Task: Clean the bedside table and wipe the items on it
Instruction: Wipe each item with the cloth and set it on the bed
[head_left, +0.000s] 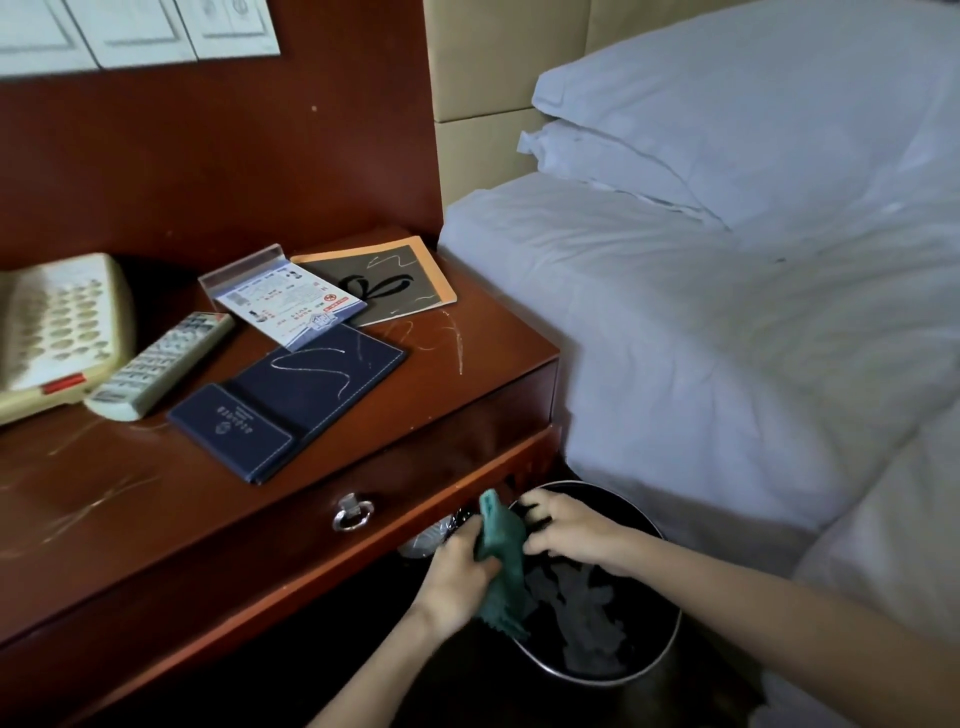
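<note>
The wooden bedside table (156, 499) carries a cream telephone (57, 332), a white remote control (161, 364), a dark blue folder (306, 395), a plastic card stand with a printed leaflet (280, 296) and an orange-edged booklet (384, 280). Pale smears and thin strands lie on the folder and the tabletop. Below the table's front edge, over a black bin (670, 644), my left hand (452, 582) grips a green cloth (501, 556). My right hand (566, 527) touches the cloth's right side with bent fingers; I cannot tell whether it grips the cloth.
The bin stands on the floor between the table and a bed with white sheets (727, 322) and two pillows (727, 104). Grey crumpled stuff lies in the bin. A drawer with a metal ring pull (353, 512) faces me. Wall switch plates (140, 31) sit above the table.
</note>
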